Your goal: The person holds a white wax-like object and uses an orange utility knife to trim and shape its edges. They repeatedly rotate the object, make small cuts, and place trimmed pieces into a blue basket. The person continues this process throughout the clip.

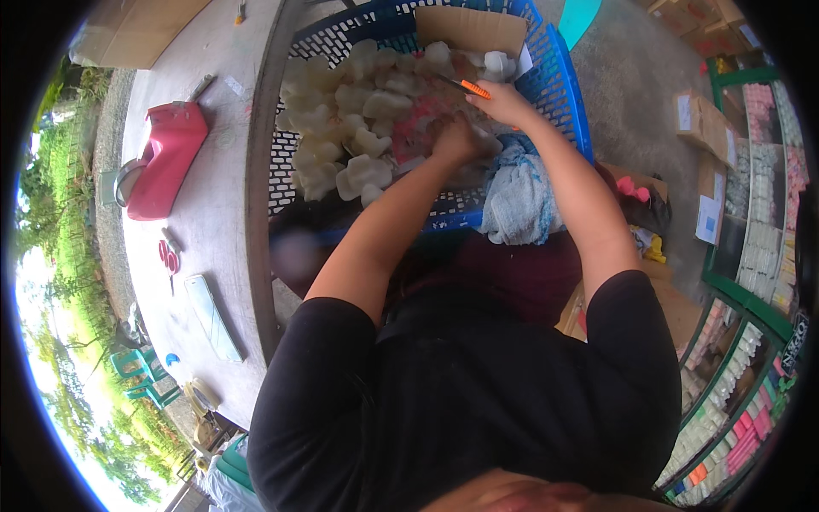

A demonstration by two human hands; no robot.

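Observation:
My right hand [503, 104] is closed around an orange-handled knife [475, 89], its thin dark blade pointing left over the blue plastic basket [573, 111]. Just below it, my left hand [456, 141] reaches down inside the basket with its fingers curled among pink-stained scraps; what they hold is hidden. Many cream, waxy-looking, flower-shaped pieces [363, 175] are heaped on the basket's left side. A single whitish piece [499, 65] lies beyond my right hand. The light blue towel [516, 192] hangs over the near rim, beside my right forearm.
Along the left runs a grey table [230, 196] with a pink tape dispenser [171, 158], red-handled scissors [168, 253] and a phone-like slab [213, 317]. A cardboard piece [478, 30] stands inside the basket's far end. Green-framed shelves [751, 316] and cardboard boxes [706, 128] stand at the right.

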